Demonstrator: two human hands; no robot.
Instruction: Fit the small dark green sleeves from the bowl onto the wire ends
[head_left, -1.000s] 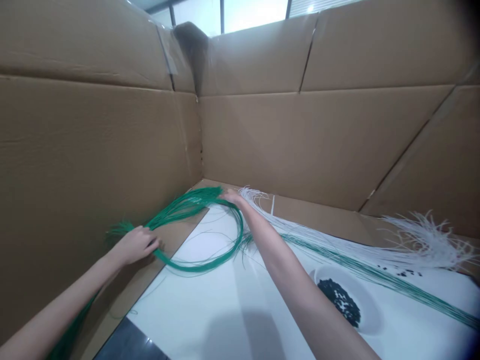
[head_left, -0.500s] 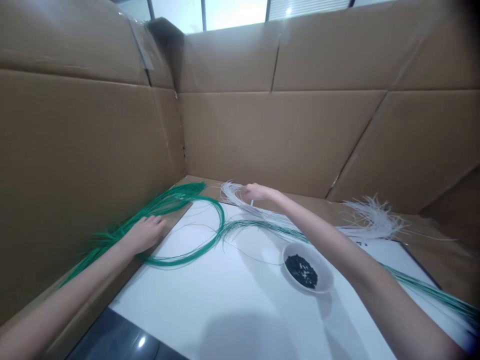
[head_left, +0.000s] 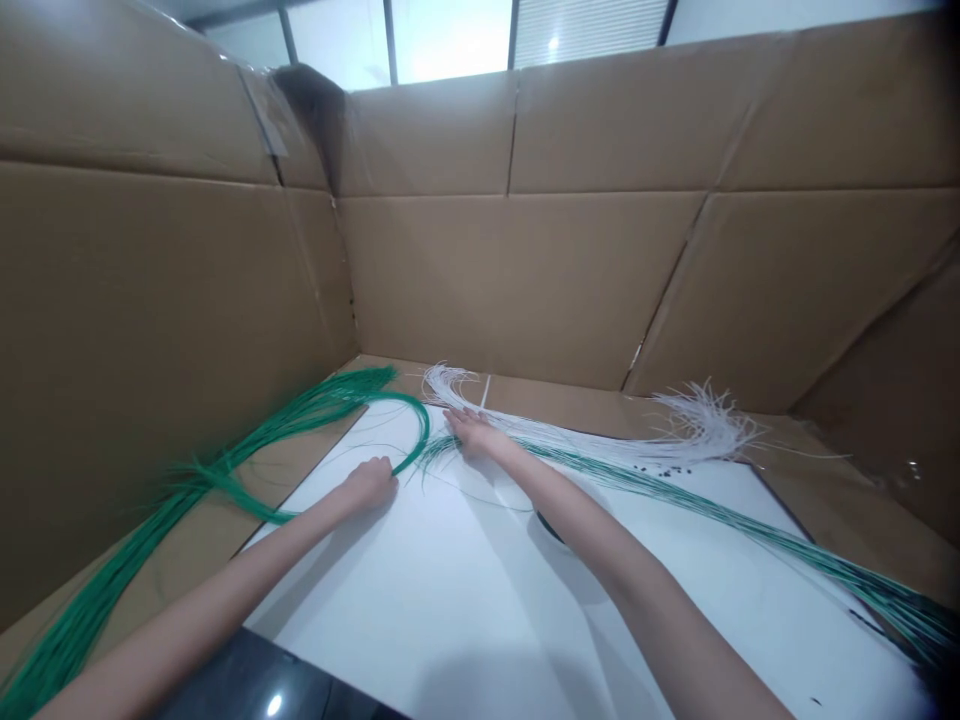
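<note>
My left hand (head_left: pixel 373 483) is closed around a looped bundle of thin green wires (head_left: pixel 418 410) over the white board. The loop curves back to the left, into more green wires (head_left: pixel 300 415) on the cardboard. My right hand (head_left: pixel 471 432) has its fingers stretched out, palm down, over the frayed left end of a long bundle of dark green wires (head_left: pixel 637 472). Just behind that hand runs a bundle of thin white wires (head_left: pixel 577 430) with curled, splayed ends. My right forearm hides most of a bowl; a sliver of its dark contents (head_left: pixel 550 528) shows.
High cardboard walls (head_left: pixel 487 290) enclose the left, back and right. The white board (head_left: pixel 450 600) lies on cardboard, with small black bits (head_left: pixel 664 470) near its back edge. A dark glossy surface (head_left: pixel 247 680) is at the lower left.
My left hand has moved right from the green wires by the wall and now grips the loop. My right hand has left the white wires and come nearer, over the dark green ends.
</note>
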